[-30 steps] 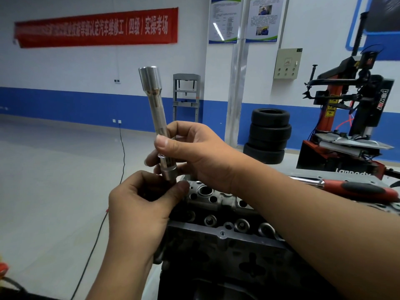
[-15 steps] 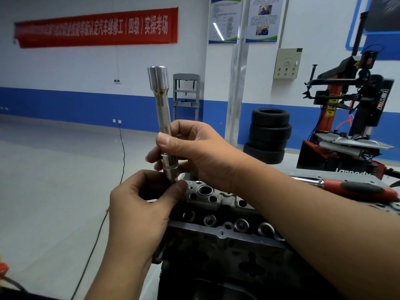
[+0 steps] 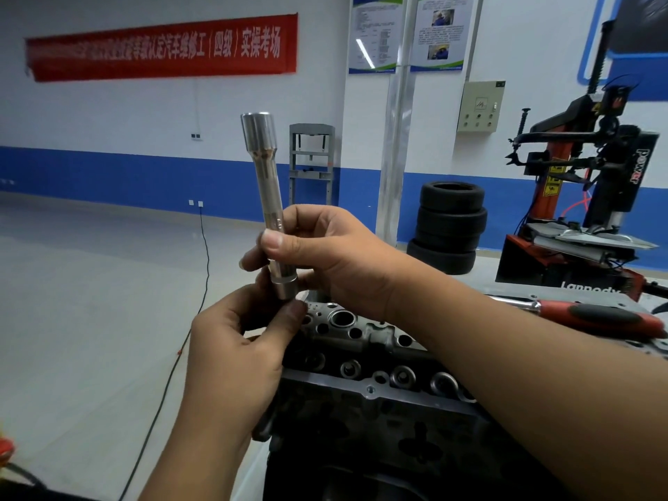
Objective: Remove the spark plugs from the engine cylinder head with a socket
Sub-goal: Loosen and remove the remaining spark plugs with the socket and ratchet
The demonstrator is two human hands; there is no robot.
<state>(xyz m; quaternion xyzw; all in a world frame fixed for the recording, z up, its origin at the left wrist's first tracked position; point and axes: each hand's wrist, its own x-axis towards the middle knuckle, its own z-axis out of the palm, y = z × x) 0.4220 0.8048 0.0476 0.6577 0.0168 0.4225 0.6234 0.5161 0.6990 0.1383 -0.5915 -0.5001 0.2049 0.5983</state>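
A long silver spark plug socket point(image 3: 265, 182) stands nearly upright above the left end of the dark engine cylinder head point(image 3: 379, 356), wide end on top. My right hand point(image 3: 336, 258) grips the socket's lower shaft between thumb and fingers. Just below, my left hand point(image 3: 235, 348) curls around the socket's bottom end, with the thumb tip against its collar. Whatever lies inside that hand is hidden. Open plug wells and valve ports show on the head's top.
A ratchet with a red and black handle point(image 3: 596, 316) lies on the bench behind my right forearm. Stacked tyres point(image 3: 448, 226) and a red tyre changer point(image 3: 596, 197) stand at the back right. A black cable point(image 3: 202, 269) runs across the floor on the left.
The socket's top has swung slightly to the right, so it stands more upright. Both hands keep their hold at its lower end.
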